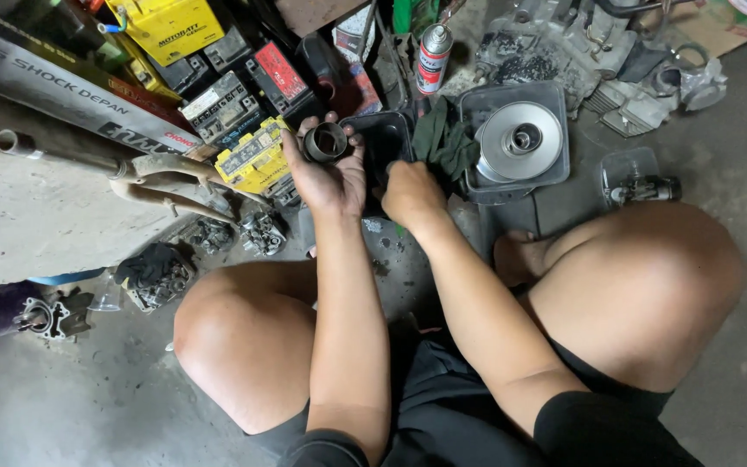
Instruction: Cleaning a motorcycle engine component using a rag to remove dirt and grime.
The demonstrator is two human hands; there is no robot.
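My left hand (pixel 326 173) holds a short dark metal ring-shaped sleeve (pixel 326 143) up in its fingertips, its open end facing me. My right hand (pixel 410 192) is curled beside it, reaching into a small black plastic tray (pixel 382 130) on the floor; what its fingers grip is hidden. A dark green rag (pixel 444 143) lies just right of that hand. A round silver pulley disc (pixel 520 138) sits in a grey plastic tray (pixel 555 169) further right.
I squat on a grimy concrete floor, knees spread. Several batteries, yellow and black (pixel 248 156), are stacked at the back left, with a spray can (pixel 432 59) behind. Engine parts (pixel 564 52) lie at the back right, a small clear container (pixel 637 177) at right, greasy parts (pixel 157 275) at left.
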